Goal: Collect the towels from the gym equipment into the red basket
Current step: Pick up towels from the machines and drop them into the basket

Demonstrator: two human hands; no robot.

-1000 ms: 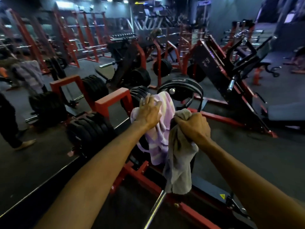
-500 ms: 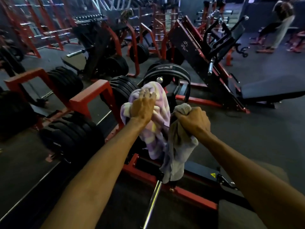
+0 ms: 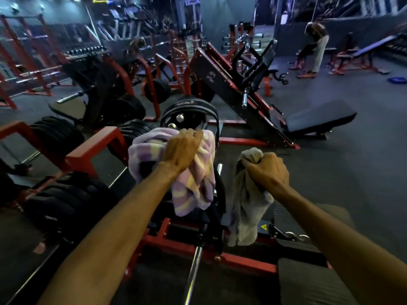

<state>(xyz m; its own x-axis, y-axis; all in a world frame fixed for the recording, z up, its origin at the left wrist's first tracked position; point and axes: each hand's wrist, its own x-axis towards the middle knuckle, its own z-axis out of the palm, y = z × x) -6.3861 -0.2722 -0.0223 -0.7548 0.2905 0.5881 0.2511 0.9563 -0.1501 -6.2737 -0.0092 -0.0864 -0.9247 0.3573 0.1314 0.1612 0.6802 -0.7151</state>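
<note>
Gripping a bunched grey cloth towel [image 3: 246, 199] near its top, the right hand [image 3: 265, 169] is closed in a fist around the fabric, and the rest of the towel hangs down in front of the red and black steel frame of the weight machine [image 3: 207, 245]. The left hand [image 3: 182, 150] lies knuckles-up on a lilac and pale yellow striped towel [image 3: 193, 183], fingers curled into the cloth at its upper edge; this towel is draped over the black upright part of the machine, just beside the grey one and to its left. A large black weight plate [image 3: 189, 108] stands directly behind the striped towel. A chrome bar [image 3: 193, 271] runs from the machine toward the bottom edge. Stacks of black plates [image 3: 66, 201] sit on red storage racks at the left. Farther back, a black and red angled leg-press sled [image 3: 233, 89] stands on the dark floor, and a person in light trousers [image 3: 317, 47] stands at the far right. No red basket is visible in the head view.
</note>
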